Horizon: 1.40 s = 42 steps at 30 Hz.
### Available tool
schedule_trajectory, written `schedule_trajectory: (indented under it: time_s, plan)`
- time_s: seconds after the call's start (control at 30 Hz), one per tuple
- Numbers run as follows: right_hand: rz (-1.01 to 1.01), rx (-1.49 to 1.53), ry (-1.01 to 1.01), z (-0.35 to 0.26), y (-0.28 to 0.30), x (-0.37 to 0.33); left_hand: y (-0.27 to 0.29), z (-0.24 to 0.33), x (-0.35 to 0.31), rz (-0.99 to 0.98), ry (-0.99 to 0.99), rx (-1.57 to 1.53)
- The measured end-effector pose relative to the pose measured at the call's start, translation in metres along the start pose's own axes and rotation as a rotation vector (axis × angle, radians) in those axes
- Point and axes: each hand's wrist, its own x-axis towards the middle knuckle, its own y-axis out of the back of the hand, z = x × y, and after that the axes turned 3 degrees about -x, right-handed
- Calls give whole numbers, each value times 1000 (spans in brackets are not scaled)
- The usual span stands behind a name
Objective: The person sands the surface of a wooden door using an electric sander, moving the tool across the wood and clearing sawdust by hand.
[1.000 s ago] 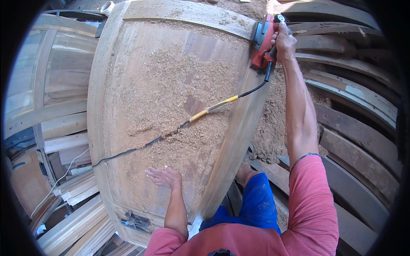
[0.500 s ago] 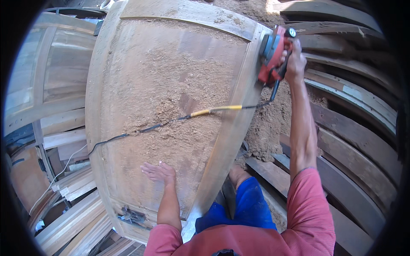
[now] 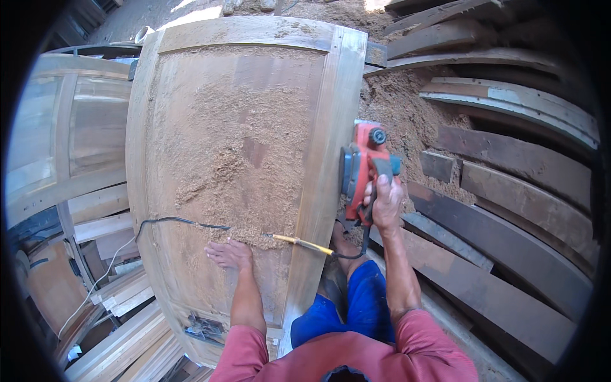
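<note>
My right hand (image 3: pixel 384 202) grips the rear handle of a red electric hand planer (image 3: pixel 371 153). The planer is turned on its side, its sole against or close to the right edge of a wooden panel door (image 3: pixel 331 127). Flat on the door's recessed panel, fingers spread, lies my left hand (image 3: pixel 230 254). Wood shavings (image 3: pixel 223 169) cover much of that panel. From the planer a power cord (image 3: pixel 181 219), wrapped partly in yellow tape, runs left across the door, part of it under the shavings.
Another panelled door (image 3: pixel 67 127) stands at the left, above stacked light timber strips (image 3: pixel 130 331). Long boards (image 3: pixel 503 216) are piled along the right. Shavings heap (image 3: pixel 407 105) between the door and those boards. A dark metal piece (image 3: pixel 205 328) lies near the door's lower left corner.
My right hand has drawn the planer from the door's far right corner back along its edge toward me. The cord has slackened and shifted nearer. My left hand stays on the panel.
</note>
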Motion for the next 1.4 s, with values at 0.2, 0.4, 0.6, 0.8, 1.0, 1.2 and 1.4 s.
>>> schedule_trajectory:
  time_s: [0.2,0.4,0.6,0.8,1.0,1.2,1.4]
  plan:
    - [-50,52,-74,12,10,-43,-18,-41,26,-42,-18,168]
    - [43,31,-97,34,51,-54,67,6,-23,-31,-224,-151]
    - [129,10,-95,43,69,-61,95,141,-99,-404,-1217,-244]
    - [111,-30,-102,46,75,-73,77,256,-77,-384,-1628,-61]
    - [9,54,-146,54,49,-101,91,318,25,-240,-1031,73]
    - [-85,125,-250,57,26,-136,72,181,100,-216,-670,-53]
    - [-144,82,-221,83,7,-174,41,98,114,54,-673,-82]
